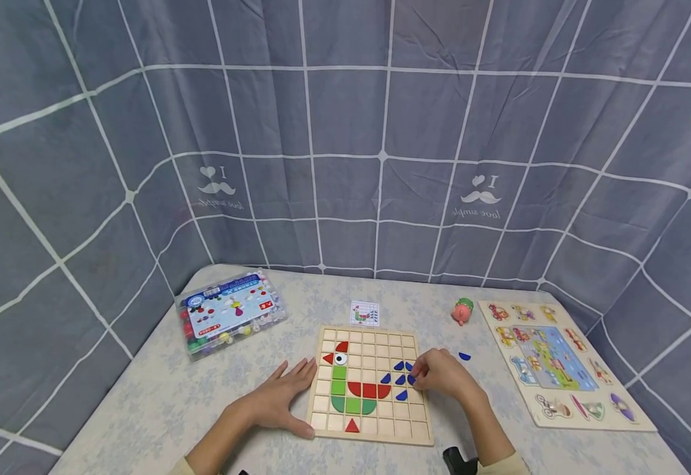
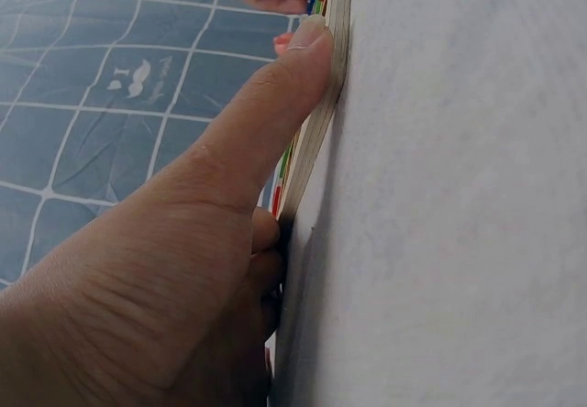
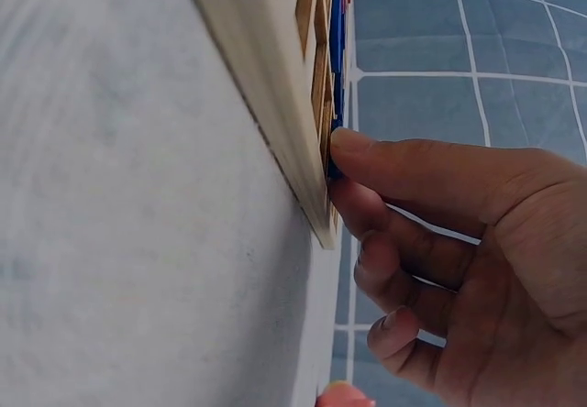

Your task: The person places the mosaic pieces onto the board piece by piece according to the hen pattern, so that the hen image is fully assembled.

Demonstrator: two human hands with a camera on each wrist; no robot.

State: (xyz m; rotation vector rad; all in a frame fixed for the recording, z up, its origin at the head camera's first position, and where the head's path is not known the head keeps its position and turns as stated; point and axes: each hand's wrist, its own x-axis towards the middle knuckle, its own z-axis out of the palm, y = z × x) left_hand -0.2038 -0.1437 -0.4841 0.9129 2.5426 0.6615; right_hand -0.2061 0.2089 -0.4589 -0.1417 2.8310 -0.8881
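Observation:
A wooden grid board (image 1: 401,429) lies on the table with colored pieces set in its squares. They form a bird: green squares (image 1: 339,373), red pieces (image 1: 369,390), a round eye piece (image 1: 340,359), a red triangle (image 1: 352,426) and several blue half-circle pieces (image 1: 401,396). My left hand (image 1: 277,399) lies with fingers spread at the board's left edge, its thumb touching the rim. At the right edge, my right hand (image 1: 440,373) pinches a blue half-circle piece (image 3: 334,164) between thumb and index finger, down at the grid. Its fingers partly hide that piece in the head view.
Beyond the board lies a small pattern card (image 1: 364,313). One loose blue half-circle (image 1: 465,356) is right of my right hand. A clear box of beads (image 1: 233,313) stands back left, a small pink-and-green figure (image 1: 462,311) back right, and a picture puzzle board (image 1: 565,369) far right.

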